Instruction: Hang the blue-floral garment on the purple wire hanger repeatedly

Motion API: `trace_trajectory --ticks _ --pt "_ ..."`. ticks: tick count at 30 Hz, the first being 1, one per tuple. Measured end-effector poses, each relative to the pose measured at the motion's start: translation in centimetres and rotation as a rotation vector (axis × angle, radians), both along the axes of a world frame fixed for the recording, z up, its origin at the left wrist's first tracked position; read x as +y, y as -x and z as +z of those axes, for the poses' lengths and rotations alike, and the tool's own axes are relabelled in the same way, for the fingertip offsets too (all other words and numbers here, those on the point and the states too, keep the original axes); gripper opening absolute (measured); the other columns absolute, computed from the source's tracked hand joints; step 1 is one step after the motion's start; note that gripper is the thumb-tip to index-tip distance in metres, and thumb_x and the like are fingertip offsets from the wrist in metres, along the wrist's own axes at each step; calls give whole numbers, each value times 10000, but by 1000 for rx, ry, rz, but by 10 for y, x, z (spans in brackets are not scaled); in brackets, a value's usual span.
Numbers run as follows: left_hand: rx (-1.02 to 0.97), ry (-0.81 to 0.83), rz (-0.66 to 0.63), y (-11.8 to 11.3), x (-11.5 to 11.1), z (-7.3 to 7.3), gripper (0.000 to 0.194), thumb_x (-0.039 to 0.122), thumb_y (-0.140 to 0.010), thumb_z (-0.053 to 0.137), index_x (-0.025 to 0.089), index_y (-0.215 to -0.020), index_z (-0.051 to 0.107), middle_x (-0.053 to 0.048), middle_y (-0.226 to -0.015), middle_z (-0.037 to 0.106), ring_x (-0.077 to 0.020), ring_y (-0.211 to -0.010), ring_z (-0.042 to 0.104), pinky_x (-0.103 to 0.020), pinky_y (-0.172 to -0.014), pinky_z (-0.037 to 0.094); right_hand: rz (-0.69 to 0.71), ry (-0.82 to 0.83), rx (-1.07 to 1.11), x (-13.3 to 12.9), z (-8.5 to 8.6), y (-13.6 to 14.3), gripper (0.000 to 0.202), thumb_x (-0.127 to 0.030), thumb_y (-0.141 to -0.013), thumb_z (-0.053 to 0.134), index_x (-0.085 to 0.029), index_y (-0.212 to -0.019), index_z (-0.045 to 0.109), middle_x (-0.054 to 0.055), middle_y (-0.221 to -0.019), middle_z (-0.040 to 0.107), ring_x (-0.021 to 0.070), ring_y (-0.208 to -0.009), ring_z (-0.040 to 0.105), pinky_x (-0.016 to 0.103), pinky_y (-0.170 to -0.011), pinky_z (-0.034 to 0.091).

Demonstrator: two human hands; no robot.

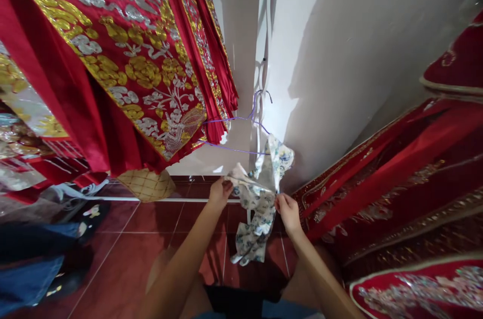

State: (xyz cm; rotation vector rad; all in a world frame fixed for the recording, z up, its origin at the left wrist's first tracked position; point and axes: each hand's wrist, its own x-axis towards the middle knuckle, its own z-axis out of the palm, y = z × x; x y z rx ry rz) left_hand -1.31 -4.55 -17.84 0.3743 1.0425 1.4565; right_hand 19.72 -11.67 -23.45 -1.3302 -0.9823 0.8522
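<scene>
White, blue-flowered cloth garment [260,206] partly hung at the right end of a thin purple wire hanger [234,148], pinched by left hand [220,191] and right hand [288,212], gold-embroidered red cloth [145,70] suspended at left.

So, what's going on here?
A person's left hand and right hand pinch a white fabric garment with a bluish floral print. Part of it sits on the right end of a thin purple wire hanger; the rest hangs below. Red cloth with gold and silver embroidery hangs to the left.
</scene>
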Motion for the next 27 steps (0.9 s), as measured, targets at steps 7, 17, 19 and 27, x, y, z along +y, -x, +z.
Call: trace_trajectory --ticks 7,17,19,27 --pt "374 -387 -525 -27 -50 24 370 515 -804 691 155 -827 608 -38 -754 657 -172 -696 650 -305 -684 546 101 156 -79 -8 -21 -27 385 -538 -728 663 -195 -553 638 6 -534 595 178 -549 514 277 -552 387" --pt "987 -818 -539 -45 -81 56 255 342 -973 502 173 -871 663 -62 -901 583 -179 -879 558 -308 -840 439 818 310 448 -27 75 13 683 -811 -802 471 -185 -890 728 66 -764 700 228 -801 672 341 -731 514" --pt "973 -779 -526 -36 -78 56 279 402 -959 528 170 -878 660 -67 -940 566 -188 -916 548 -314 -865 436 936 339 365 -32 82 12 494 -643 -782 681 -167 -909 724 40 -774 700 203 -765 654 324 -747 498" --pt "688 -577 -1241 7 -99 38 504 584 -944 465 160 -1169 614 -84 -1060 669 -241 -978 605 -340 -878 474 622 30 111 -26 131 -4 270 -447 -843 676 -212 -964 729 27 -896 713 185 -777 620 277 -733 480"
